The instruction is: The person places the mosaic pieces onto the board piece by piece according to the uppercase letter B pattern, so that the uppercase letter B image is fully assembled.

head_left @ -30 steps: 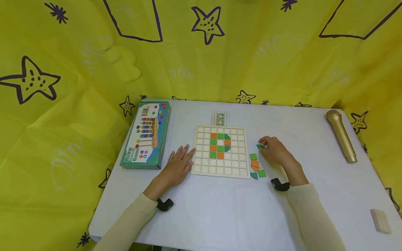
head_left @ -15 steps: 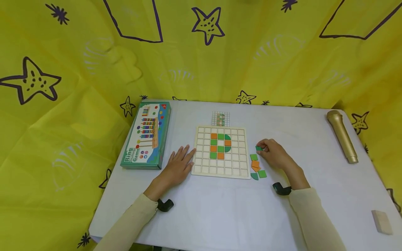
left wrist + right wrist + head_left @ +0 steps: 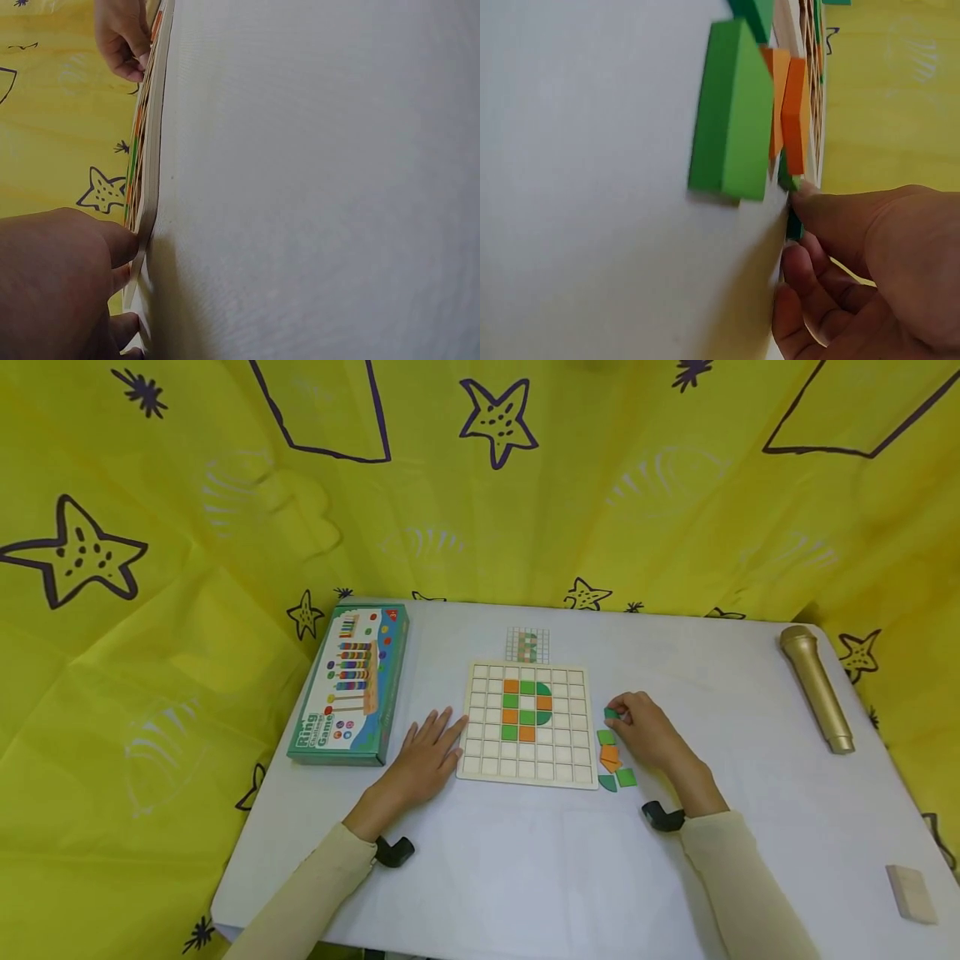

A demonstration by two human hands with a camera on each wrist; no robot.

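Note:
A pale wooden grid board (image 3: 489,765) lies mid-table, with orange and green squares and dark green quarter rounds set in several of its cells. My left hand (image 3: 424,762) rests on the table with fingers spread, fingertips touching the board's left edge; the left wrist view shows those fingers (image 3: 124,247) against its side. Right of the board, my right hand (image 3: 647,727) pinches a dark green quarter-round tile (image 3: 611,713) between thumb and fingers. Beside it lie a green square tile (image 3: 626,777), overlapping orange tiles (image 3: 609,756) and another dark green quarter round (image 3: 607,783).
A small printed pattern card (image 3: 528,645) lies behind the board. To the left is a green Ring Challenge Game box (image 3: 348,685). A gold microphone (image 3: 816,689) and a pale wooden block (image 3: 911,893) lie far right. Yellow patterned cloth (image 3: 480,527) hangs behind the table.
The right hand has shifted slightly left toward the board with the dark green quarter-round tile, which has turned in its fingers. The left hand has stayed in place.

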